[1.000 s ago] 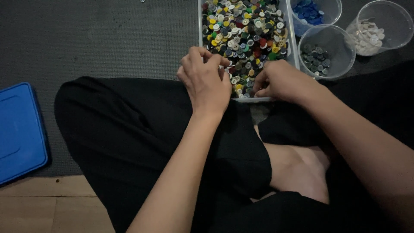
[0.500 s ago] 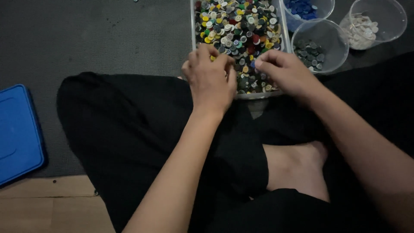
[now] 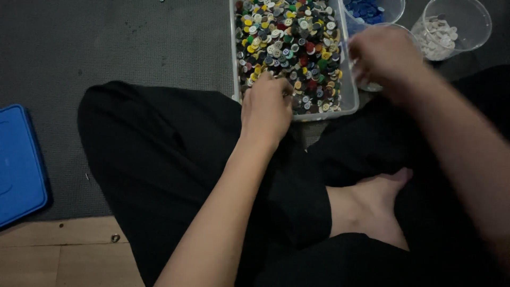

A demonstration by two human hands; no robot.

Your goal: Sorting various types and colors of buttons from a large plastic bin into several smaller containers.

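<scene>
**Black trousers, bright buttons: two hands at the sorting tray**

Black cloth covered the crossed legs of the seated person, with a bare foot (image 3: 372, 204) tucked in nearest to me. Off to the left a blue lid (image 3: 18, 165) lay where the grey mat (image 3: 133, 48) met the wooden floor (image 3: 58, 255).

Beyond the knees, the left hand (image 3: 265, 109) rested over the near edge of the clear rectangular tray (image 3: 348, 98), its fingertips curled down into the mixed buttons (image 3: 289, 48). The fingers looked drawn together, but whether they pinched a button I could not tell, since the back of the hand hid them. The buttons lay directly ahead of and under those fingers, the tray's long axis running away from the person.

The right hand (image 3: 385, 58) was blurred, raised just past the tray's right wall and over a clear cup (image 3: 372, 85) standing beside it; its fingers seemed bunched, their hold not discernible. So the left hand was nearer the pile, the right nearer the cups.

Farther off stood a cup of blue buttons (image 3: 369, 9) and, toward the right, a cup of white buttons (image 3: 441, 40).
</scene>
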